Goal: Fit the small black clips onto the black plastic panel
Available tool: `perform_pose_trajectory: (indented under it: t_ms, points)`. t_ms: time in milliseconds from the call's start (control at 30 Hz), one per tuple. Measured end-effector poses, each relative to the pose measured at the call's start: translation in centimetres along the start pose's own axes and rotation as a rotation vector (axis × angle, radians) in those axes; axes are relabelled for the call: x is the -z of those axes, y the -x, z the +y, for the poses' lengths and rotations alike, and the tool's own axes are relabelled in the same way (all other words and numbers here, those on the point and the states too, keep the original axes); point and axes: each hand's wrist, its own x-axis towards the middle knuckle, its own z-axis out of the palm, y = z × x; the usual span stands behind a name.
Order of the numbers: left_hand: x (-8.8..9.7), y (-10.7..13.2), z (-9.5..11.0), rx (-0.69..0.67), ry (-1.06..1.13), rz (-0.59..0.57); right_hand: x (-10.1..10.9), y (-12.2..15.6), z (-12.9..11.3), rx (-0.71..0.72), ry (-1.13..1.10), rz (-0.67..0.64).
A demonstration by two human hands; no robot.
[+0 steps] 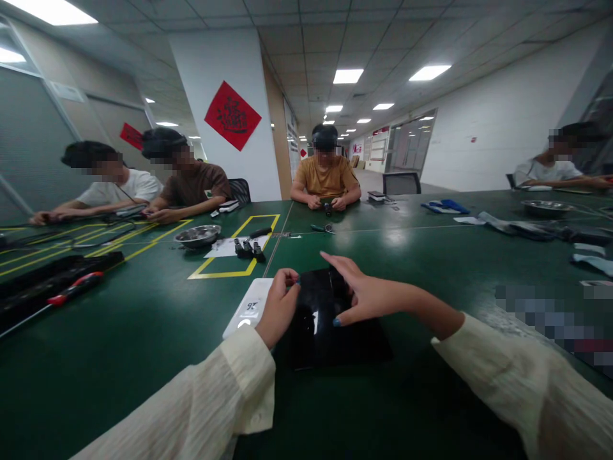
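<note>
A glossy black flat device (325, 326), like a tablet or phone, lies on the green table (143, 358) right in front of me. My left hand (278, 308) is curled at its left edge, fingers pinched against the rim. My right hand (364, 295) rests over its top right part, fingers bent around the edge, index finger stretched out. A white flat plate (249, 308) with a small label lies just left of the black device, partly under my left hand.
A red-handled screwdriver (74, 287) and black tools lie at the left. A metal bowl (197, 236), paper and small black parts (248, 248) sit in a yellow-taped box. Several people work around the table. Another metal bowl (546, 207) and blue items lie at the right.
</note>
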Motion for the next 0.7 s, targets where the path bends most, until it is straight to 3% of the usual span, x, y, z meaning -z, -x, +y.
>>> perform_pose_trajectory:
  t_ms: [67,133,333,567,700]
  points:
    - [-0.1,0.2,0.0,0.001,-0.005,-0.030,1.0,0.8,0.9,-0.096,-0.084,-0.094]
    - [-0.1,0.4,-0.1,-0.003,-0.034,-0.058,1.0,1.2,2.4,-0.175,-0.029,-0.069]
    - [-0.1,1.0,0.5,-0.011,-0.158,-0.153,-1.5,1.1,6.8,-0.192,0.118,-0.141]
    - [-0.4,1.7,1.1,-0.145,-0.327,-0.262,-2.5,1.9,5.9,-0.119,-0.012,-0.038]
    - [-0.1,2.1,1.6,-0.288,-0.457,-0.368,-2.9,1.9,5.7,-0.188,-0.003,0.136]
